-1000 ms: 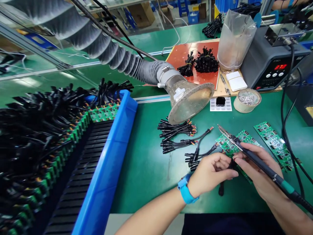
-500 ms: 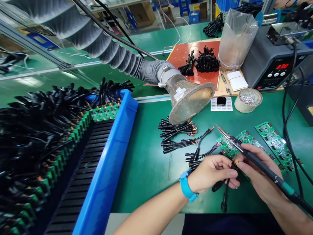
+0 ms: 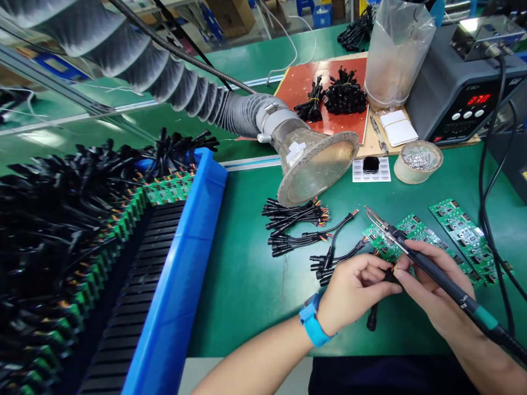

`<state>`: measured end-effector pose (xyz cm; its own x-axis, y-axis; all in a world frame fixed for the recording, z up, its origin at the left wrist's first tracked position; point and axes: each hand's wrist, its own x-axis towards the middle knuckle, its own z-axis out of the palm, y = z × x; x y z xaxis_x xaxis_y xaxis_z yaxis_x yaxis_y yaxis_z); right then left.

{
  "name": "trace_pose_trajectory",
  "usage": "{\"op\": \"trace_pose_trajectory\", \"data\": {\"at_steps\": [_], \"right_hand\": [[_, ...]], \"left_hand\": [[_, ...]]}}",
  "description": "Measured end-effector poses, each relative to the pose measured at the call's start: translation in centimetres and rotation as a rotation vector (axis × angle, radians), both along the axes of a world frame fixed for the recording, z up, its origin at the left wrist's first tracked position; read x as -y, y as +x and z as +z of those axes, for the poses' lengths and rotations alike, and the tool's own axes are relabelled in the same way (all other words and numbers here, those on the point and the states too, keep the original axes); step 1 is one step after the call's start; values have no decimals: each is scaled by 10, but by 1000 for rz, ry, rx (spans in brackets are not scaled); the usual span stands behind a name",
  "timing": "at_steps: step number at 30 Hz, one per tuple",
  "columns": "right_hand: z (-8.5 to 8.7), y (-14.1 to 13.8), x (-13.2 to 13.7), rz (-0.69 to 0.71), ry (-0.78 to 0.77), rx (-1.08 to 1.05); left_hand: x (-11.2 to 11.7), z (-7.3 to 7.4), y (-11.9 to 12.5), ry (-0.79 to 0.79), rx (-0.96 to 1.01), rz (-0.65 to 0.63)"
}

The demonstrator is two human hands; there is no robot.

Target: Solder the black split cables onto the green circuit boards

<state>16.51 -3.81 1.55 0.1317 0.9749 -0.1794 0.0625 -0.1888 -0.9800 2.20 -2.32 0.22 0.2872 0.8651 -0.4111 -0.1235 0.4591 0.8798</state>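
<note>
My left hand (image 3: 356,288), with a blue strap at the wrist, pinches a short black cable (image 3: 390,276) whose connector end (image 3: 371,318) hangs below the fingers. My right hand (image 3: 432,280) holds a soldering iron (image 3: 436,273) slanting up to the left, its tip over the bench. The right thumb and finger also meet at the cable's wire end, close to the left fingertips. Just beyond the hands lie green circuit boards (image 3: 461,236); wires reach the edge of the nearer board (image 3: 415,230). Loose black cables (image 3: 294,216) lie left of them.
A blue bin (image 3: 177,263) on the left holds rows of boards with black cables. A fume extractor hood (image 3: 317,164) hangs over the bench. Behind stand a soldering station (image 3: 465,93), a roll holding solder bits (image 3: 418,163) and a plastic bag (image 3: 397,60). Iron cords (image 3: 486,192) hang at right.
The cable has turned in my fingers, and its hanging connector shows higher and further left. Both hands remain together. The view has shifted slightly.
</note>
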Motion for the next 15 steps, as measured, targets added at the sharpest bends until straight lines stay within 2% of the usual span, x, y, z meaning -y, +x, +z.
{"op": "trace_pose_trajectory", "data": {"at_steps": [2,4,7,9,12,15], "right_hand": [[0,-2,1,-15,29,57],[-2,-4,2,-55,141,188],[-7,-5,4,-81,386,364],[-10,-5,4,-70,483,395],[-11,-4,3,-104,520,378],[-9,-2,0,-138,442,332]], "left_hand": [[0,0,1,10,-38,20],[-1,0,2,2,-55,59],[-2,1,4,-82,42,106],[-3,3,3,-155,136,119],[-5,6,-1,-229,206,65],[-6,8,-4,-235,219,-20]]}}
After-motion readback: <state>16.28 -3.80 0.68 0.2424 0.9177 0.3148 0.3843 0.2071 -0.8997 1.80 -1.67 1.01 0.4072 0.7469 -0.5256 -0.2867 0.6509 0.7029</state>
